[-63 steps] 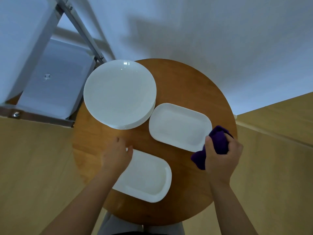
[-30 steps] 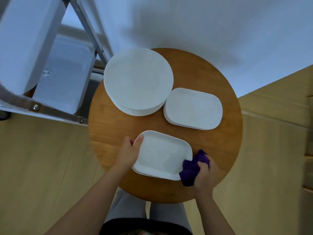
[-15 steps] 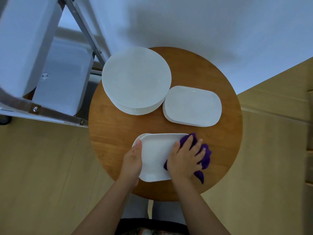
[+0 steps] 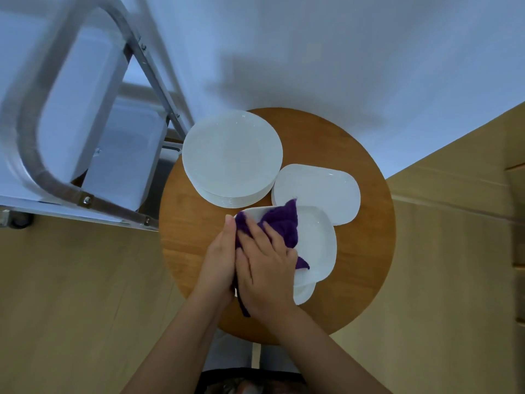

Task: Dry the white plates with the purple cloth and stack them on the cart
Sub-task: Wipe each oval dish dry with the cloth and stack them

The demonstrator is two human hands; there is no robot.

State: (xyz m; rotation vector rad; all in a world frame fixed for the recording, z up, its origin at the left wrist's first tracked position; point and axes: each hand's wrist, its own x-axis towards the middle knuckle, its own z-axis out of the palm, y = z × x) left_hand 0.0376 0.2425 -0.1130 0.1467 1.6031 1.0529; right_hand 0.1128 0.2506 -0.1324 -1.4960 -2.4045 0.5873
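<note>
A white rectangular plate [image 4: 319, 240] is lifted above the round wooden table [image 4: 366, 251], tilted, and overlaps the other plates behind it. My left hand [image 4: 218, 260] holds its left edge, fingers hidden under it. My right hand [image 4: 265, 268] lies flat on the purple cloth [image 4: 281, 223] and presses it against the plate's left part. A stack of round white plates [image 4: 231, 157] sits at the table's back left. A stack of rectangular white plates [image 4: 318, 189] sits at the back right.
The metal cart [image 4: 85, 203] with white shelves [image 4: 122, 155] stands to the left of the table, its frame close to the round plates. A pale wall runs behind. Wooden floor surrounds the table, and my legs show below its near edge.
My right hand and the cloth have slid from the plate's right side to its left, close to my left hand. The plate has risen and turned away from me.
</note>
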